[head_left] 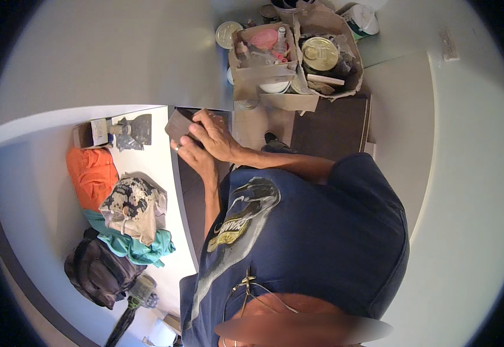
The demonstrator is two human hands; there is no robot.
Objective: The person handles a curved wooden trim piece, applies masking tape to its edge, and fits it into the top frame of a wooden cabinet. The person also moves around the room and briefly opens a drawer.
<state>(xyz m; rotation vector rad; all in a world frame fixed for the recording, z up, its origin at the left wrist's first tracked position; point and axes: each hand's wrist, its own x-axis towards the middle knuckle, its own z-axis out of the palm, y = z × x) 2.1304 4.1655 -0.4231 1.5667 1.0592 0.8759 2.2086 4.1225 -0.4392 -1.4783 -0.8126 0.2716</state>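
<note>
A flat, dark grey-brown rectangular block [178, 125] is held out in front of me beside the corner of a white shelf; I cannot make out its exact kind. My right hand [218, 137] has its fingers bent over the block's right side. Just below, my left hand [196, 159], with a ring on one finger, grips the lower edge, thumb and fingertips close to the block. The two hands nearly touch each other. The block's underside, and part of its right end, are hidden by the fingers.
On the white shelf [174, 191] at left lie an orange cloth [92, 176], a patterned bag [136, 205], teal cloth [148, 250] and a black bag [99, 269]. Cardboard boxes [263, 72] with cans stand ahead on the floor, near a brown board [327, 127]. A grey panel [119, 52] rises at upper left.
</note>
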